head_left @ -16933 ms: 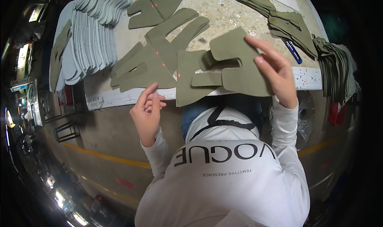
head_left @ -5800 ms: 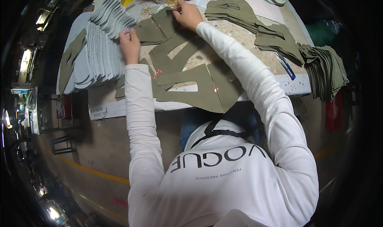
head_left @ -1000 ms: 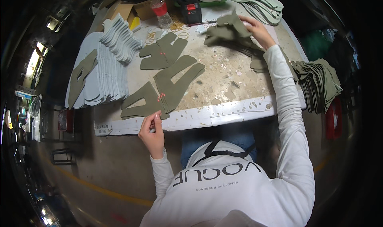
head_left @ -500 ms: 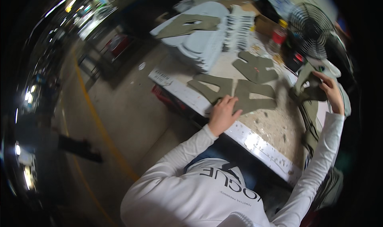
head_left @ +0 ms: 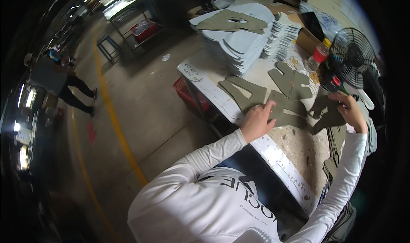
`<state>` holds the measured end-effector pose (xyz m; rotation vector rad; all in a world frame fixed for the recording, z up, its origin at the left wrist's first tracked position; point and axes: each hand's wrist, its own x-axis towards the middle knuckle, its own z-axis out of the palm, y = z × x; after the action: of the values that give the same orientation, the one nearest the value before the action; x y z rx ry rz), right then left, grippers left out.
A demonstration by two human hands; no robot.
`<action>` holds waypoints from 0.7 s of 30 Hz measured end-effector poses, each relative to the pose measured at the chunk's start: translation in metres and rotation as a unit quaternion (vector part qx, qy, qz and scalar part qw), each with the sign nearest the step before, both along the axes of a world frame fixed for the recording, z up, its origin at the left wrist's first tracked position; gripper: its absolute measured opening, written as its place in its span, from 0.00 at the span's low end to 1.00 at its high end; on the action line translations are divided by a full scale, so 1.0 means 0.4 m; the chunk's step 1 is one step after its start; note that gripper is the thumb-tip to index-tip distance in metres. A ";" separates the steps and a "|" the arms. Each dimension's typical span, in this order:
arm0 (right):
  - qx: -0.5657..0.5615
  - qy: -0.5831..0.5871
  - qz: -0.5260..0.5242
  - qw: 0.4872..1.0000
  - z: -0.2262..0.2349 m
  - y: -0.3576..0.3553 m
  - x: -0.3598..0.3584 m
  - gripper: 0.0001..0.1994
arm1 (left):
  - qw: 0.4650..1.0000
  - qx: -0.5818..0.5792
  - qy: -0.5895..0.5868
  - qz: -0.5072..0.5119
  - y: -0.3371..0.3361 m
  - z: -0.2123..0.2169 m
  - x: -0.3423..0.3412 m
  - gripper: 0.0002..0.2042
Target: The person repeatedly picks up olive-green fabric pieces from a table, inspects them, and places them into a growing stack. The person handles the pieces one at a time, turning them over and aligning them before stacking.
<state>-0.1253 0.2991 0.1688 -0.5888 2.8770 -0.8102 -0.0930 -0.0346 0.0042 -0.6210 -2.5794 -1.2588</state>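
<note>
My left hand (head_left: 258, 121) lies on the near edge of olive cut pieces spread flat on the table, its fingers stretched out. One cut piece with a long slot (head_left: 243, 90) is left of the fingers, and another slotted piece (head_left: 288, 108) is right of them. A third cut piece (head_left: 290, 81) with a small red mark lies just beyond. On the right, my right hand (head_left: 351, 111) grips the edge of a further olive cut piece (head_left: 328, 111), which hangs over the table surface. Its fingertips are partly hidden behind the piece.
Stacked pale panels (head_left: 239, 44) topped by an olive piece stand at the back. A bottle (head_left: 318, 55) and a black fan (head_left: 353, 50) are at the far right. More olive pieces (head_left: 335, 151) lie at the table's right side. Below sits a red crate (head_left: 188, 95); a person (head_left: 57, 78) walks at left.
My right hand has brought an olive cut piece leftward from the right side, over the table. My left hand stays on the flat pieces. The whole view has shifted.
</note>
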 end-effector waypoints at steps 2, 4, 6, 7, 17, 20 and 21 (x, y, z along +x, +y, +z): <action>0.040 0.011 -0.021 0.999 0.001 -0.002 -0.005 0.27 | 0.997 0.065 -0.002 -0.030 0.006 0.002 -0.018 0.32; 0.033 0.063 -0.036 0.997 0.003 0.013 0.001 0.27 | 0.989 0.117 -0.064 -0.057 0.007 -0.001 -0.039 0.30; -0.022 0.090 -0.035 0.995 0.000 0.046 0.009 0.27 | 0.973 0.186 -0.088 -0.100 0.003 -0.009 -0.055 0.23; -0.054 0.128 -0.033 0.990 -0.006 0.068 0.021 0.26 | 0.973 0.172 -0.101 -0.116 -0.005 -0.013 -0.059 0.21; -0.275 0.028 -0.451 0.848 -0.373 0.279 0.199 0.21 | 0.933 0.235 -0.198 -0.185 -0.022 0.037 -0.038 0.23; -0.305 0.036 -0.462 0.832 -0.429 0.302 0.211 0.21 | 0.913 0.290 -0.213 -0.193 -0.025 0.065 -0.032 0.23; -0.305 0.053 -0.446 0.840 -0.434 0.304 0.214 0.21 | 0.914 0.280 -0.228 -0.188 -0.031 0.079 -0.030 0.24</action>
<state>-0.0398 0.4209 -0.0050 0.8230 2.8646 -1.8688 -0.1051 -0.0471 0.0356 -0.7883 -2.2686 -2.4005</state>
